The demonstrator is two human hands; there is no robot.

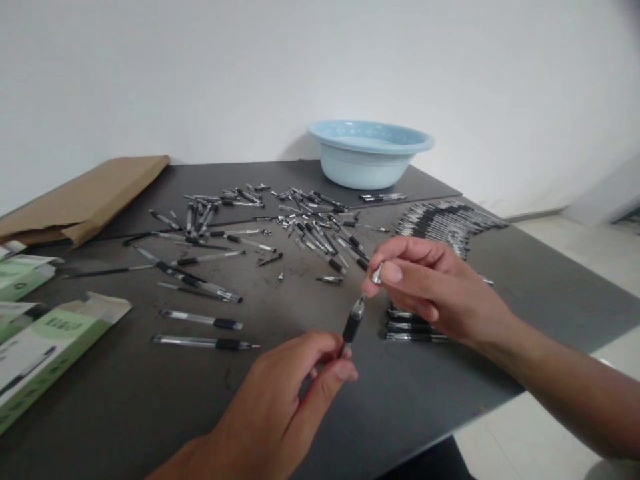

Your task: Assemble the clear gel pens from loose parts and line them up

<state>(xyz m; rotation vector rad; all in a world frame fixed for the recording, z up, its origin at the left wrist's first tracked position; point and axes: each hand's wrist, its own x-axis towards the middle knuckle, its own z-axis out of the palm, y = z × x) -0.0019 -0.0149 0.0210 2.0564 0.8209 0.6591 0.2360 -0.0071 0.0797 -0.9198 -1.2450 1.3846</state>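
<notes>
My left hand (295, 387) is closed on a pen (353, 323) with a black grip, tilted with its bare tip pointing up and right. Between thumb and forefinger, my right hand (425, 280) pinches a small silver cone-shaped pen tip (377, 273), just above and apart from the pen's end. Two pens lie to the left of my left hand: one with a tip (205, 343), and another just behind it (200, 319). Another loose silver cone (281, 276) stands on the table farther back. Under my right hand several pens (413, 327) lie side by side, partly hidden.
Loose pens and pen parts (310, 230) are scattered over the dark table (400, 413). A fanned row of pens (440, 220) lies at the right. A light blue basin (367, 163) stands at the back, a brown cardboard envelope (95, 193) and green-white boxes (55, 347) at the left.
</notes>
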